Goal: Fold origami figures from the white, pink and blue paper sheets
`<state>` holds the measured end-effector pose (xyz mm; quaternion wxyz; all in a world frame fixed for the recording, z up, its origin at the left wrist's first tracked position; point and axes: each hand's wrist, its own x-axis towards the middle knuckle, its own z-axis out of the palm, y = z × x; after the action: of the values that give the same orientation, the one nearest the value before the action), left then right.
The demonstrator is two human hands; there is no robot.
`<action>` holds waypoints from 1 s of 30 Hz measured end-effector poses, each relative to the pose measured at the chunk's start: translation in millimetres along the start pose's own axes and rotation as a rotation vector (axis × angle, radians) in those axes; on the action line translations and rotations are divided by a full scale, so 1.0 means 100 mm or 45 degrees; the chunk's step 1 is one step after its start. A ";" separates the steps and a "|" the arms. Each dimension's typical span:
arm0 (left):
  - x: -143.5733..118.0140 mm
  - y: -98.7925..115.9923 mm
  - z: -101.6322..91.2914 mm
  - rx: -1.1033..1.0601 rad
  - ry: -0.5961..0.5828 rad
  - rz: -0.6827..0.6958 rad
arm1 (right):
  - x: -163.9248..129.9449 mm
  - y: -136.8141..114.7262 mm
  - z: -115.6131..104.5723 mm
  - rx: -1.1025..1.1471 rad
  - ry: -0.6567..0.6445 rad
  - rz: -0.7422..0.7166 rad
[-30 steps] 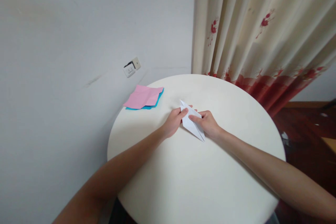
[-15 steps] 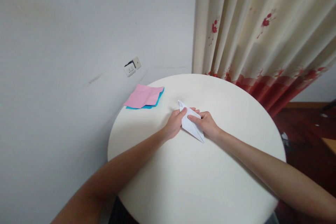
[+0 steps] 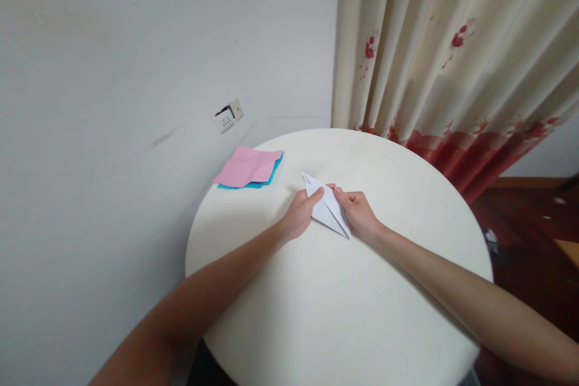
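Observation:
A folded sheet of white paper (image 3: 324, 215) is held between my two hands over the middle of the round table. It has a pointed tip at the upper left, another at the lower right, and a crease or flap edge running along it. My left hand (image 3: 300, 213) pinches its left side, thumb on top and fingers beneath. On the paper's upper right edge, my right hand (image 3: 358, 212) is closed with thumb and fingers gripping the fold. The fingers under the paper are mostly hidden.
Pink paper (image 3: 248, 167) lies over blue paper (image 3: 277, 171) at the table's far left. The white round table (image 3: 335, 313) stands by a wall with a socket (image 3: 224, 121). A patterned curtain (image 3: 434, 60) hangs behind at the right.
My right thumb has moved from the middle of the paper to its upper right edge. The paper has shifted slightly left and up. My left hand keeps its pinch.

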<state>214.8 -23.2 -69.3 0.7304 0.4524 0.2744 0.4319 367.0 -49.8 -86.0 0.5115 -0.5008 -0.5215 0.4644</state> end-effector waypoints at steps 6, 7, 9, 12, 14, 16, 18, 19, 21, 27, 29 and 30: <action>-0.02 0.05 0.03 -0.069 -0.014 -0.042 | -0.05 -0.05 -0.01 -0.050 -0.109 0.014; -0.02 0.06 0.03 -0.063 -0.026 -0.047 | -0.06 -0.06 -0.01 -0.044 -0.105 0.023; -0.02 0.09 0.01 -0.023 -0.036 -0.024 | -0.08 -0.08 -0.01 -0.047 -0.113 0.037; -0.01 0.16 -0.03 0.119 0.021 0.081 | -0.08 -0.07 -0.01 -0.093 -0.139 0.033; 0.00 0.22 -0.05 0.186 0.088 0.154 | -0.08 -0.04 -0.02 -0.148 -0.158 0.006; 0.01 0.26 -0.05 0.182 0.120 0.197 | -0.08 -0.01 -0.01 -0.201 -0.177 -0.023; 0.02 0.29 -0.04 0.137 0.095 0.209 | -0.08 0.01 -0.01 -0.224 -0.181 -0.034; 0.01 0.29 -0.03 0.114 0.067 0.210 | -0.08 0.01 -0.01 -0.224 -0.178 -0.032; 0.00 0.30 -0.01 0.067 -0.002 0.215 | -0.09 -0.01 -0.01 -0.207 -0.169 -0.020; -0.02 0.35 -0.04 -0.021 -0.130 0.152 | -0.12 -0.07 0.00 -0.044 -0.227 0.083; -0.03 0.35 -0.05 -0.042 -0.147 0.150 | -0.13 -0.06 0.00 0.018 -0.245 0.100; -0.03 0.35 -0.06 -0.047 -0.154 0.146 | -0.13 -0.05 -0.01 0.040 -0.246 0.102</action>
<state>195.5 -15.7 -40.1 0.7280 0.4790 0.1954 0.4499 367.3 -62.8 -81.6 0.4475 -0.4662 -0.5406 0.5386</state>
